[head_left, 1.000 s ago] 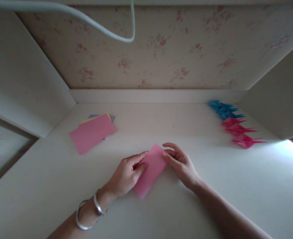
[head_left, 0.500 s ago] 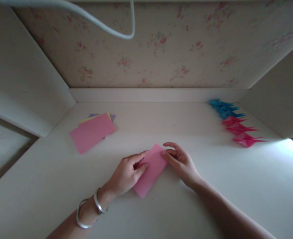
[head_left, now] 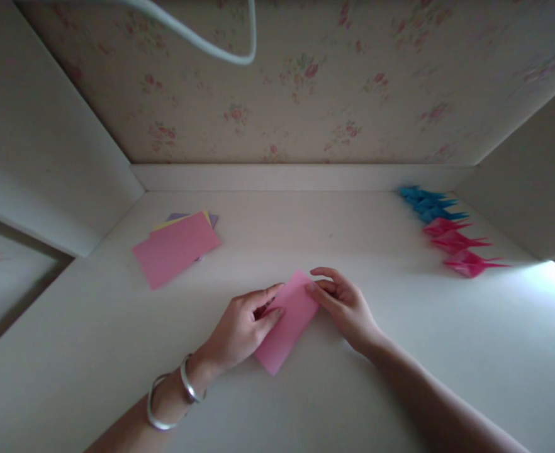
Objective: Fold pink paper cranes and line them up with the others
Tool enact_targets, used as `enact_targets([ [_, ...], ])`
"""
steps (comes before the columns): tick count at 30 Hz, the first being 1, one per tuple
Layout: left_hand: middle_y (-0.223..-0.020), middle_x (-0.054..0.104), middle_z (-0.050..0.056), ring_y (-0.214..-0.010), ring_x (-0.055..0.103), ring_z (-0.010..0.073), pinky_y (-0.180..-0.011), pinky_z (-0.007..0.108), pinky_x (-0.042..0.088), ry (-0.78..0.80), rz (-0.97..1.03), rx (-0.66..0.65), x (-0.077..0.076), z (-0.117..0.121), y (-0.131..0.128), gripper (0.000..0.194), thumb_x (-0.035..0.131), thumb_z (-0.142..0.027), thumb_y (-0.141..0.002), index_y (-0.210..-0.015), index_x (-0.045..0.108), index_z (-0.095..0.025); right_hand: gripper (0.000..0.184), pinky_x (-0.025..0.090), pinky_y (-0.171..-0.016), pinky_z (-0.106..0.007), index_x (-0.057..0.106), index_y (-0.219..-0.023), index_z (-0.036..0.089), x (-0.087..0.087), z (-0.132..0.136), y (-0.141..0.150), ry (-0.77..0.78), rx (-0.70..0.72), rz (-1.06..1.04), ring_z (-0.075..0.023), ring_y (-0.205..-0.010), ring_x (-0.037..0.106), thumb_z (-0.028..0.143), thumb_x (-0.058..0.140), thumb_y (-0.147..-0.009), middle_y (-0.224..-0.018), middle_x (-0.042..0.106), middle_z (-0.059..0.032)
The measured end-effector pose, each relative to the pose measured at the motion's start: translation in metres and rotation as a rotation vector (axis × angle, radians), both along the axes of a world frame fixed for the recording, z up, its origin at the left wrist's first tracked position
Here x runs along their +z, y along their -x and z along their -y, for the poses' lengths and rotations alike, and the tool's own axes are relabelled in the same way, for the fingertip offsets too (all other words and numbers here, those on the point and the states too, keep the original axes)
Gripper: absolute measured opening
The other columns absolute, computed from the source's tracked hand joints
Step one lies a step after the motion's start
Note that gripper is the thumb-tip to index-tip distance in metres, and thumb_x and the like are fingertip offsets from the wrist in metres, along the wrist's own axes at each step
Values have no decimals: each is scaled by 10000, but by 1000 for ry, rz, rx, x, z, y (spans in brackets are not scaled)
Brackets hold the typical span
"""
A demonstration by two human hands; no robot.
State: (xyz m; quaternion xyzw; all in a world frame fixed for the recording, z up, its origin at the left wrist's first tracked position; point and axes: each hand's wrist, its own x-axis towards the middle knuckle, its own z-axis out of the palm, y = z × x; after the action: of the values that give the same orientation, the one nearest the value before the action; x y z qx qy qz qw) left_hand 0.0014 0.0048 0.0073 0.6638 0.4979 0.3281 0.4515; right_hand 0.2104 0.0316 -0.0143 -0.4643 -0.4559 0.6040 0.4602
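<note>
A pink rectangle of origami paper lies slanted between my hands, low over the white desktop. My left hand grips its left edge, thumb on top and the other fingers at the far side and beneath. With thumb and index finger, my right hand pinches the paper's upper right edge, while another finger stretches out beyond it. Whether the paper is folded or a single layer I cannot tell. Two silver bangles circle my left wrist and forearm.
At the back left of the desk lies a stack of pink paper with yellow and purple sheets under it. Several folded paper figures stand in a row at the back right, blue ones behind pink ones. A white cable hangs overhead.
Both hands keep their hold on the pink paper, almost unmoved. The whole view has shifted very slightly.
</note>
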Motion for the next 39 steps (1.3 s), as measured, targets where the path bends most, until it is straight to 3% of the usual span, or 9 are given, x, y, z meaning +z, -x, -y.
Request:
enact_targets([
  [29, -1345, 631, 44, -1213, 622, 200, -1075, 303, 473, -42, -52, -18, -3, -1, 1, 379, 545, -297, -959, -1317, 615, -192, 359, 471, -638, -270, 649, -982, 215, -1, -1, -1, 46, -19, 1, -177, -709, 654, 447, 783, -742, -789, 754, -28],
  [33, -1320, 652, 46, -1210, 624, 205, -1085, 324, 469, -96, -109, 19, -5, -2, 2, 374, 517, -313, -975, -1308, 623, -181, 369, 466, -627, -260, 647, -978, 211, -1, -2, 0, 50, -31, 0, -170, -696, 653, 460, 779, -739, -795, 756, -26],
  [39, -1211, 723, 68, -1084, 695, 199, -988, 303, 541, -226, -177, -25, -10, 1, 4, 357, 505, -285, -987, -1307, 626, -185, 331, 459, -619, -239, 642, -974, 221, -6, -3, -3, 16, -104, -13, -155, -695, 648, 429, 774, -753, -794, 749, -8],
])
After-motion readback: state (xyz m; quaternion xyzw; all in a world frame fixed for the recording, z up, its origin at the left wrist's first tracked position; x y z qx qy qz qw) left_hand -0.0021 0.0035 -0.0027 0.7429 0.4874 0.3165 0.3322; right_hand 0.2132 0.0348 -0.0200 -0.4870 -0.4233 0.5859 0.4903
